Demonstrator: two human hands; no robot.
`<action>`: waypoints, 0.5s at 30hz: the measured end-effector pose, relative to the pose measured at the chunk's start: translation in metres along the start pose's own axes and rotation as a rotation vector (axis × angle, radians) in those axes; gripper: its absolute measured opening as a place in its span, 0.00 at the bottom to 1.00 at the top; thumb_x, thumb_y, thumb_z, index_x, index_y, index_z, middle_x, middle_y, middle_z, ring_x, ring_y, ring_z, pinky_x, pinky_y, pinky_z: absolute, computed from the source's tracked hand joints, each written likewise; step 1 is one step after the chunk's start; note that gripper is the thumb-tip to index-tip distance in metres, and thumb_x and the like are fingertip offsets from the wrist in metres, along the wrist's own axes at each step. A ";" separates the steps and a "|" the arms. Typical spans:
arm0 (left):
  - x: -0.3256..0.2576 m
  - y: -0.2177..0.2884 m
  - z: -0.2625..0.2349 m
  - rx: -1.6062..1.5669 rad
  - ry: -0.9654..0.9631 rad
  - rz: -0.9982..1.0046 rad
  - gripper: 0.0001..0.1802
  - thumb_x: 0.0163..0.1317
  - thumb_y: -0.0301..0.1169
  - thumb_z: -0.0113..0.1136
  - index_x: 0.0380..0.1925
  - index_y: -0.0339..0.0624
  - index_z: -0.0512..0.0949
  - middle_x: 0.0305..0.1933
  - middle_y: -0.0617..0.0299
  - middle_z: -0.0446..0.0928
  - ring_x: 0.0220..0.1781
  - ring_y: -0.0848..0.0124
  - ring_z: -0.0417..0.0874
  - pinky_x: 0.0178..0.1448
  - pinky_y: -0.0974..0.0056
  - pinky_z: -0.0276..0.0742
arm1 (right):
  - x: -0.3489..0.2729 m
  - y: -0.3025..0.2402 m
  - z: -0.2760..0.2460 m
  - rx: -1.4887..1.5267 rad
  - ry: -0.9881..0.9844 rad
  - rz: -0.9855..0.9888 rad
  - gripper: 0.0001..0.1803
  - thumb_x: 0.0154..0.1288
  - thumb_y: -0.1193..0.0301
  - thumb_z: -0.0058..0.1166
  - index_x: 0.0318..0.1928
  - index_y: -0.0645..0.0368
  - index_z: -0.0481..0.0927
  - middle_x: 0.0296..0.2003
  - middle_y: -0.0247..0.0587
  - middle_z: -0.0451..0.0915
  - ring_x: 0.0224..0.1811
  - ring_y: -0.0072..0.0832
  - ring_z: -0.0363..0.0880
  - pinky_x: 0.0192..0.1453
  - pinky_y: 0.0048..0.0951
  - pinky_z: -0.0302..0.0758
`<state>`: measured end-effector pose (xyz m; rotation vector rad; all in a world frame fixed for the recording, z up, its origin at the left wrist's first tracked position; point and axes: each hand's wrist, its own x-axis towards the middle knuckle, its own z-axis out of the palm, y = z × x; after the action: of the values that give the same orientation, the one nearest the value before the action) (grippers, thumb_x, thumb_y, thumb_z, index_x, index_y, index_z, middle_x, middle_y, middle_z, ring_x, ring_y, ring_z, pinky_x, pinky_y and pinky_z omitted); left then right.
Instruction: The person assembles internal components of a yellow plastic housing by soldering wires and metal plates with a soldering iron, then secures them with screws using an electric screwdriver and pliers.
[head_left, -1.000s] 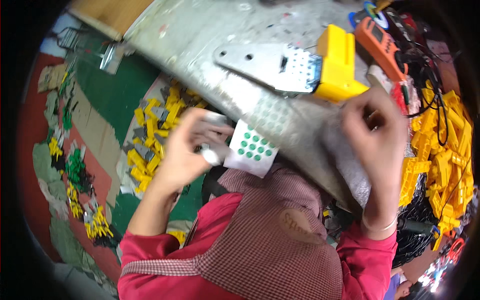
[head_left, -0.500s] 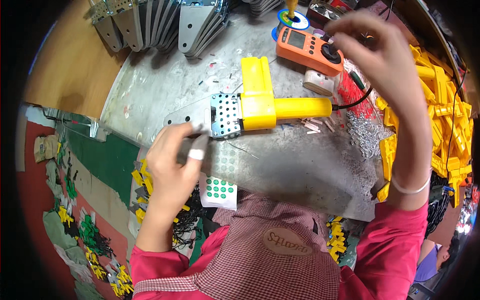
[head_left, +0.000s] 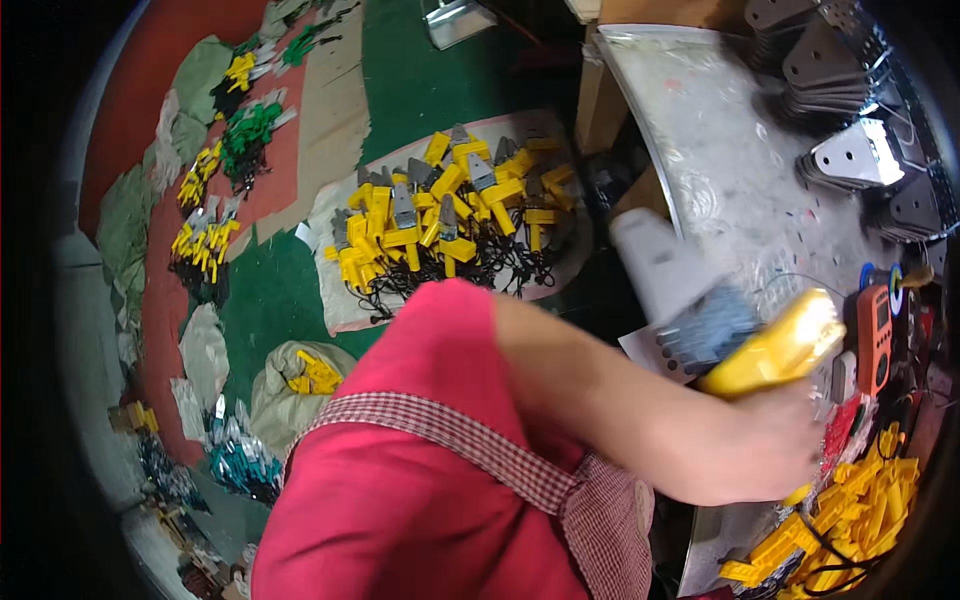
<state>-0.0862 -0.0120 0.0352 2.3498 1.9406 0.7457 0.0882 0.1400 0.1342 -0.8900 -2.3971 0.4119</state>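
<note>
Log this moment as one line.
left hand: holding yellow tool; right hand: not visible; orange meter: on table; tool pile: on floor cloth

- The yellow tool (head_left: 775, 345) is being gripped in the left hand (head_left: 755, 445), tilting and looking blurred over the workbench's edge.
- Its flat grey plate (head_left: 655, 265) is tapering to a rounded end and pointing toward the upper left.
- A bluish-grey metal section (head_left: 712, 320) is sitting between plate and yellow body.
- Its yellow handle tip (head_left: 797, 495) is poking out below the hand.
</note>
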 end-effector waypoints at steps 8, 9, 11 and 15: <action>-0.233 -0.104 0.047 -0.273 -0.705 -0.706 0.21 0.43 0.26 0.65 0.42 0.52 0.77 0.41 0.57 0.82 0.48 0.54 0.83 0.51 0.52 0.76 | -0.017 -0.067 0.015 0.372 -0.958 0.009 0.30 0.66 0.73 0.55 0.66 0.71 0.65 0.57 0.57 0.75 0.60 0.41 0.74 0.67 0.39 0.65; -0.272 -0.126 0.080 -0.146 -0.901 -0.809 0.20 0.44 0.28 0.66 0.41 0.52 0.79 0.40 0.60 0.82 0.48 0.57 0.83 0.52 0.54 0.76 | -0.012 -0.071 0.025 0.380 -0.972 -0.001 0.30 0.66 0.73 0.55 0.66 0.71 0.65 0.57 0.57 0.75 0.60 0.41 0.74 0.67 0.39 0.65; -0.347 -0.163 0.110 0.028 -0.927 -0.900 0.18 0.48 0.30 0.65 0.43 0.53 0.81 0.43 0.58 0.82 0.51 0.58 0.82 0.52 0.53 0.75 | -0.006 -0.071 0.044 0.374 -0.886 0.044 0.25 0.65 0.75 0.52 0.62 0.72 0.69 0.54 0.57 0.77 0.56 0.40 0.76 0.65 0.39 0.67; -0.391 -0.242 0.139 0.266 -0.832 -1.065 0.23 0.56 0.32 0.61 0.54 0.55 0.76 0.55 0.53 0.76 0.53 0.54 0.80 0.54 0.52 0.75 | -0.012 -0.084 0.033 0.244 -0.830 -0.001 0.24 0.66 0.75 0.52 0.62 0.68 0.71 0.52 0.55 0.79 0.55 0.39 0.76 0.64 0.39 0.68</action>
<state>-0.3076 -0.2774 -0.2978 0.9891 2.3621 -0.4890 0.0337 0.0669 0.1406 -0.6791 -2.9647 1.2419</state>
